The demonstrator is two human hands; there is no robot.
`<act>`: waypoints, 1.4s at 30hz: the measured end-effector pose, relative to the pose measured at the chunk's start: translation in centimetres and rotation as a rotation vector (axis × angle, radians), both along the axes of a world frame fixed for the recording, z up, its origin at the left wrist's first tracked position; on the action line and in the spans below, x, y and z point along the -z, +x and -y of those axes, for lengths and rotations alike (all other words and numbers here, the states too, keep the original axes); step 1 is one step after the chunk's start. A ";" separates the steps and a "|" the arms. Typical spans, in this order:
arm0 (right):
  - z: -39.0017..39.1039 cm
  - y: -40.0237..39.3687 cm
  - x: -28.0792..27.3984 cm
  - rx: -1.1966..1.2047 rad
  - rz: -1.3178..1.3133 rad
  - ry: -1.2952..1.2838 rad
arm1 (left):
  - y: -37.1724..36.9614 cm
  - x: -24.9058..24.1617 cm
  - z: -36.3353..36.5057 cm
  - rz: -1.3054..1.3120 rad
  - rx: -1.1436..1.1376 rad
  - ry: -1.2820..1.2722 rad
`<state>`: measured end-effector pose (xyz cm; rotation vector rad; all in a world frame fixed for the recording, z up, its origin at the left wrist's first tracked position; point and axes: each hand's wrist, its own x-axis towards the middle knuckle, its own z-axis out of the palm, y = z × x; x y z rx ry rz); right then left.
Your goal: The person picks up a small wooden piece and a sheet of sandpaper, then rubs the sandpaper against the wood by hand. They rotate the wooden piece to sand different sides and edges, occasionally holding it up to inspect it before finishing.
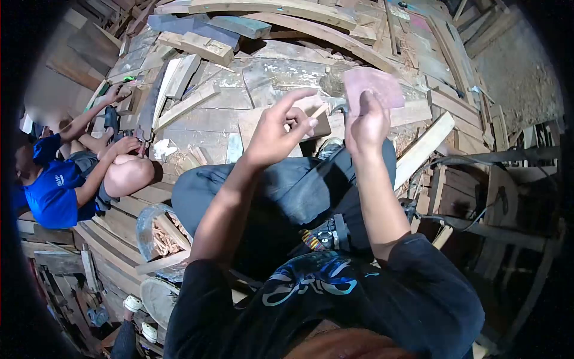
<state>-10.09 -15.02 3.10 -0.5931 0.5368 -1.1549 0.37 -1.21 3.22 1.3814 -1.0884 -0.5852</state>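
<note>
My left hand (278, 131) is raised above my lap, its thumb and fingers pinched on a small pale wooden stick (320, 110). The index finger points up and away from the pinch. To its right, my right hand (368, 125) grips a pinkish sheet (376, 85) that looks like sandpaper, with the thumb pressed on its face. The two hands are apart. Behind the stick, partly hidden by my left hand, a brown wooden block (315, 124) sits on the work surface. Something grey and metallic shows between the hands, too covered to name.
A clear bucket (145, 230) with small wooden pieces stands beside my left leg. Another person (57, 179) in a blue shirt sits at the left. Long planks (293, 7) and wood offcuts (197, 46) lie ahead. A pale board (426, 148) slants at my right.
</note>
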 end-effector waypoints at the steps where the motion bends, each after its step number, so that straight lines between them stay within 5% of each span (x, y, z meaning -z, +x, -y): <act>1: -0.1 -0.1 -0.1 -0.043 -0.001 -0.059 | -0.2 -0.4 0.2 0.007 -0.033 -0.058; 11: -5.0 0.2 0.7 -0.368 0.012 -0.087 | -0.5 -0.4 -0.3 0.130 -0.155 -0.001; 27: -5.2 1.6 -0.5 -0.174 0.035 -0.132 | 0.0 1.7 0.3 -0.084 0.017 0.129; 35: -4.4 1.8 0.6 -0.162 -0.009 -0.167 | 0.1 0.8 0.0 0.147 -0.074 0.173; 38: -4.1 1.8 1.1 -0.176 0.034 -0.160 | -0.1 1.9 0.6 -0.001 -0.041 -0.055; 42: -4.6 1.5 0.2 -0.227 0.031 -0.133 | 0.4 1.9 0.6 -0.120 0.006 0.114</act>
